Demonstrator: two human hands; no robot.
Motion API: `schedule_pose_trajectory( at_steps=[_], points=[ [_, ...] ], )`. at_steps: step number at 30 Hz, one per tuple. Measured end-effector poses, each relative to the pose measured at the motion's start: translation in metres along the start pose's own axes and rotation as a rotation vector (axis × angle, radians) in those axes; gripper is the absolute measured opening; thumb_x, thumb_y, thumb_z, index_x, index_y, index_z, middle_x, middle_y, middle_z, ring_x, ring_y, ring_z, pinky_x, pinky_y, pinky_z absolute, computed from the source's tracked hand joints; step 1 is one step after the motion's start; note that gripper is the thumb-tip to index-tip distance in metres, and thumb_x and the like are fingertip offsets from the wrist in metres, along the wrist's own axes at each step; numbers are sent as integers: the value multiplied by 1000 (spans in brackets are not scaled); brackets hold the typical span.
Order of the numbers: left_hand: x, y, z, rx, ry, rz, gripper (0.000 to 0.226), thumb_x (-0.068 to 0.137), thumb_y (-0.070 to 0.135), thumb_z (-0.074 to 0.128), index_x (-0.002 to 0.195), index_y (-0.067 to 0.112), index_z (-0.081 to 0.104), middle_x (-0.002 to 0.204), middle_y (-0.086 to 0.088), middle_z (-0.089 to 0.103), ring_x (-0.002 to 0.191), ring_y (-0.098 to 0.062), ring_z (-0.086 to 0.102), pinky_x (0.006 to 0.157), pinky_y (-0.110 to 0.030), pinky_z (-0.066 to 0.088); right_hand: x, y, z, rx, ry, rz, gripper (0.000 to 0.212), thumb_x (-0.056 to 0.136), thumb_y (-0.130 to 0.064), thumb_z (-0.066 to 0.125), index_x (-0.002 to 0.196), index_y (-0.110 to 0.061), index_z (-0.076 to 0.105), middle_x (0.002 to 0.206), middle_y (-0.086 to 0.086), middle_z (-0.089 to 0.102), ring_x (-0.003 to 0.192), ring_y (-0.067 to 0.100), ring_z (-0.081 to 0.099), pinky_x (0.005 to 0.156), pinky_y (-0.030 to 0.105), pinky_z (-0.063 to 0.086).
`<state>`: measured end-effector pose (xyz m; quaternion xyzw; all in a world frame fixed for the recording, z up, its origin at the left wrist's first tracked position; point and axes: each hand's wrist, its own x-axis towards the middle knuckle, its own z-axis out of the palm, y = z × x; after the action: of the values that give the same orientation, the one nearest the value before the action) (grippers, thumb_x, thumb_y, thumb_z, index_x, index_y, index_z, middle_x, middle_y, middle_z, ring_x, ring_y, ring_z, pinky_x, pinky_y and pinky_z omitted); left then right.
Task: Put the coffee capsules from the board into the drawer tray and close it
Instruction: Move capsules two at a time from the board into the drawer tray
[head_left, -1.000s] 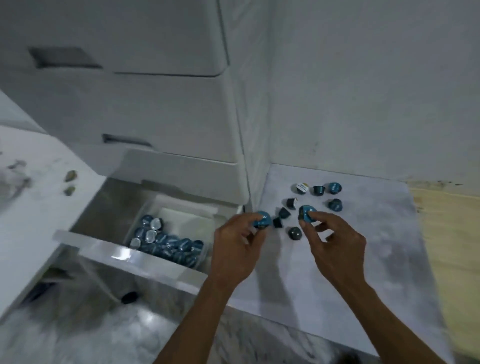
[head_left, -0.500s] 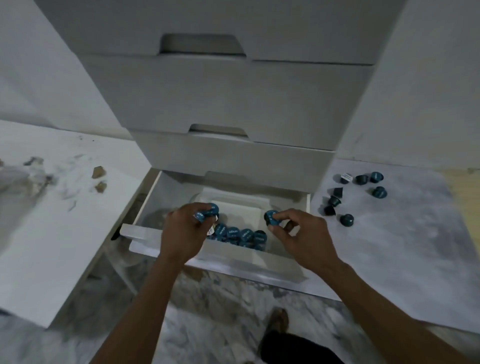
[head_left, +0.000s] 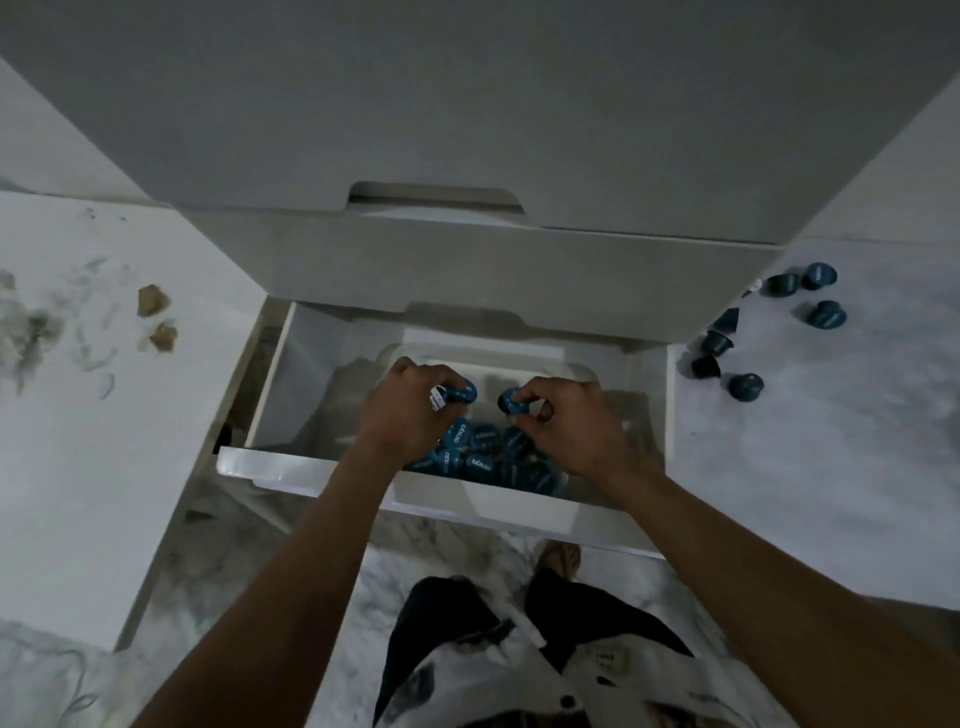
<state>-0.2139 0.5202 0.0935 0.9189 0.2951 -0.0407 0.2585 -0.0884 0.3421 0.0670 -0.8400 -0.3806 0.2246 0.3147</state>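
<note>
Two hands over the open drawer (head_left: 395, 499). My left hand (head_left: 410, 410) grips capsules at its fingertips: one blue capsule (head_left: 462, 391) and a pale-ended one just beside it (head_left: 437, 401). My right hand (head_left: 566, 421) pinches a single blue capsule (head_left: 511, 401). Both hang above the white tray (head_left: 519, 358), where a heap of blue capsules (head_left: 483, 457) lies under my wrists; too piled to count. The closed drawer front (head_left: 467, 270) above overhangs the tray's back. Seven capsules show on the board (head_left: 831, 441) to my right, one pale one half hidden by the cabinet edge (head_left: 754, 286). Left, two brown scraps (head_left: 153, 301) on a white panel (head_left: 78, 441), near grey smudges.
</note>
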Motion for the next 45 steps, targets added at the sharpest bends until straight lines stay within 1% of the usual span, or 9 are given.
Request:
schedule_pose_trajectory(
  at_steps=[6, 9, 13, 19, 24, 28, 37, 42, 45],
  points=[
    [24, -7, 2, 47, -126, 12, 28, 80, 40, 74, 106, 38, 66, 104, 4, 41, 79, -15, 56, 88, -37, 53, 24, -4, 14, -46, -78, 85, 24, 86, -28, 67, 111, -26, 69, 108, -1, 71, 91, 17, 65, 80, 36, 55],
    [31, -11, 5, 31, -143, 26, 28, 78, 38, 75, 105, 36, 67, 104, 3, 43, 90, -19, 60, 91, -34, 51, 29, -3, 19, -60, -100, 117, 24, 87, -26, 67, 111, -26, 70, 110, -1, 71, 96, 18, 66, 82, 37, 56],
    [38, -18, 17, -7, -162, 96, 27, 76, 33, 78, 102, 30, 70, 99, -3, 57, 102, -17, 53, 85, -21, 41, 32, 2, 24, -66, -111, 136, 23, 86, -21, 69, 109, -22, 71, 107, -1, 72, 96, 15, 66, 82, 29, 53],
    [45, -18, 23, -33, -152, 121, 24, 75, 29, 79, 97, 28, 70, 85, 4, 57, 105, -19, 51, 92, -36, 46, 36, 8, 30, -46, -103, 102, 23, 85, -16, 71, 108, -19, 71, 105, 1, 72, 91, 15, 65, 83, 32, 54],
    [46, -25, 25, -33, -179, 119, 23, 74, 28, 78, 94, 29, 67, 87, 5, 70, 107, -19, 49, 91, -37, 45, 35, 8, 31, -5, -122, 93, 25, 86, -10, 69, 110, -17, 71, 107, 1, 72, 92, 13, 66, 85, 32, 56],
    [44, -29, 25, -35, -180, 101, 22, 72, 25, 72, 93, 30, 67, 88, 8, 70, 110, -18, 49, 95, -39, 44, 33, 9, 29, -7, -171, 102, 33, 83, -10, 64, 115, -19, 69, 107, 1, 71, 89, 10, 64, 84, 29, 56],
    [46, -26, 26, 14, -174, 107, 14, 83, 28, 68, 96, 30, 66, 94, 7, 70, 114, -17, 47, 99, -35, 30, 33, 9, 31, 71, -185, 133, 24, 90, -16, 67, 114, -19, 70, 109, 1, 71, 92, 7, 62, 83, 21, 52],
    [46, -27, 26, -1, -165, 116, 14, 81, 26, 69, 94, 30, 67, 92, 9, 70, 111, -17, 50, 99, -36, 33, 33, 7, 34, 60, -185, 123, 25, 90, -16, 67, 115, -20, 69, 110, 1, 71, 90, 6, 60, 78, 14, 46],
    [46, -25, 25, 5, -160, 116, 15, 80, 26, 70, 94, 30, 67, 89, 8, 70, 109, -18, 51, 99, -38, 37, 32, 8, 33, 60, -175, 116, 24, 90, -17, 67, 114, -19, 69, 108, 1, 71, 91, 6, 61, 79, 17, 48]
  ],
)
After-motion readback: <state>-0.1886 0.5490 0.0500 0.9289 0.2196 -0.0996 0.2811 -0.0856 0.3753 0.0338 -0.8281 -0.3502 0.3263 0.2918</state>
